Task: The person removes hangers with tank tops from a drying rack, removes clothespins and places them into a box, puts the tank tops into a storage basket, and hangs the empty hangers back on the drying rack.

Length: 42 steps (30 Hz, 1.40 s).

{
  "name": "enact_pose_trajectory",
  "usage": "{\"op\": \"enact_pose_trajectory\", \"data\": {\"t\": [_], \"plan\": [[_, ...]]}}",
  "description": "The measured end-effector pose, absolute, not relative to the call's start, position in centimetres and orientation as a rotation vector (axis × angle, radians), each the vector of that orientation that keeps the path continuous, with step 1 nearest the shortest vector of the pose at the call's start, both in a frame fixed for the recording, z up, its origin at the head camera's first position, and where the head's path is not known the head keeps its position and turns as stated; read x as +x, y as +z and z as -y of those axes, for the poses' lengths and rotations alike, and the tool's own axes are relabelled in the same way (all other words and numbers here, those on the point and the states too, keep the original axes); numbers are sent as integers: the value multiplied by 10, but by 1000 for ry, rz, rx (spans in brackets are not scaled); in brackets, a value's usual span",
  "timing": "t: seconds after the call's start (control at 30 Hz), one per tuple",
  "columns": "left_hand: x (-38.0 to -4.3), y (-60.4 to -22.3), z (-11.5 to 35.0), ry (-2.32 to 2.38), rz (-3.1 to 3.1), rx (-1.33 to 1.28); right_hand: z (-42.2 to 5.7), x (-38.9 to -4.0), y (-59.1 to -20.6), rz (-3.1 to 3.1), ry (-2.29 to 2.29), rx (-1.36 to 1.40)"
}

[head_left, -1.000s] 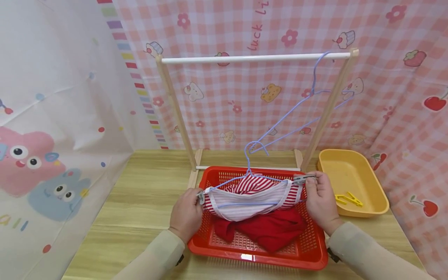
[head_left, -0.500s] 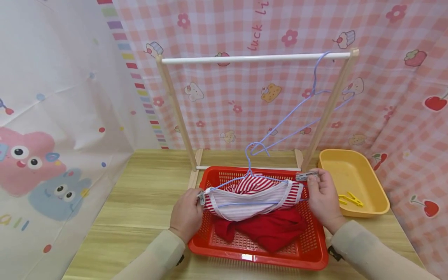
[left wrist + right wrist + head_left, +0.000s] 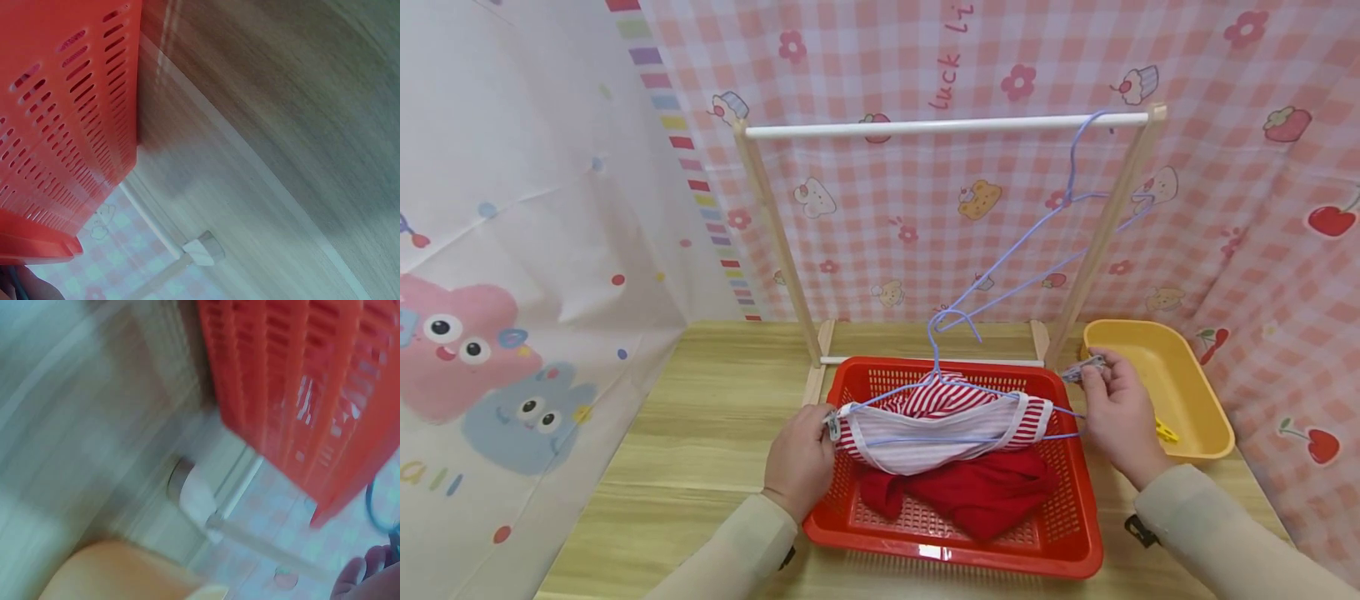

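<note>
In the head view, my left hand [image 3: 802, 450] pinches a grey metal clip [image 3: 832, 425] at the left shoulder of a red-and-white striped garment [image 3: 940, 433]. A blue wire hanger [image 3: 895, 389] runs through the garment, its hook up, and its right end sticks out past the striped strap. My right hand [image 3: 1120, 408] pinches a second grey metal clip [image 3: 1084, 368], apart from the strap, with the hanger's right end at its fingers. Under the garment, a red cloth [image 3: 977, 496] lies in the red basket [image 3: 951, 560]. Only some fingers [image 3: 369, 581] show in the right wrist view.
Behind the basket stands a wooden rack with a white rod [image 3: 940, 127]. Another blue hanger [image 3: 1022, 239] hangs at its right. The yellow tray [image 3: 1206, 400] stands right, with a yellow clip [image 3: 1167, 431] partly hidden by my hand. A patterned cloth [image 3: 880, 208] backs the table.
My right hand has drawn its clip off the garment's right strap and moved right, over the tray's near-left edge. The hanger's right end now shows beyond the strap. My left hand stays put.
</note>
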<state>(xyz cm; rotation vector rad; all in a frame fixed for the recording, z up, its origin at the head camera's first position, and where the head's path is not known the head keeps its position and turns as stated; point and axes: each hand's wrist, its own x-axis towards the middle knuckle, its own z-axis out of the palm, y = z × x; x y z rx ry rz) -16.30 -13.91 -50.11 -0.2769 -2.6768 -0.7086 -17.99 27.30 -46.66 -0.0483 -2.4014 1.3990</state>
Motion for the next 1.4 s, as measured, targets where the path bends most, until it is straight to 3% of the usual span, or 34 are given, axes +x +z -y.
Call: {"op": "enact_pose_trajectory", "data": {"t": [0.37, 0.8, 1.4], "plan": [[-162, -500, 139, -730, 2712, -248, -322, -193, -467, 2649, 1120, -58], [-162, -500, 139, -736, 2706, -241, -378, -210, -476, 3006, 651, 132], [-161, -498, 136, -714, 2726, -188, -398, -220, -488, 3148, 282, 378]]}}
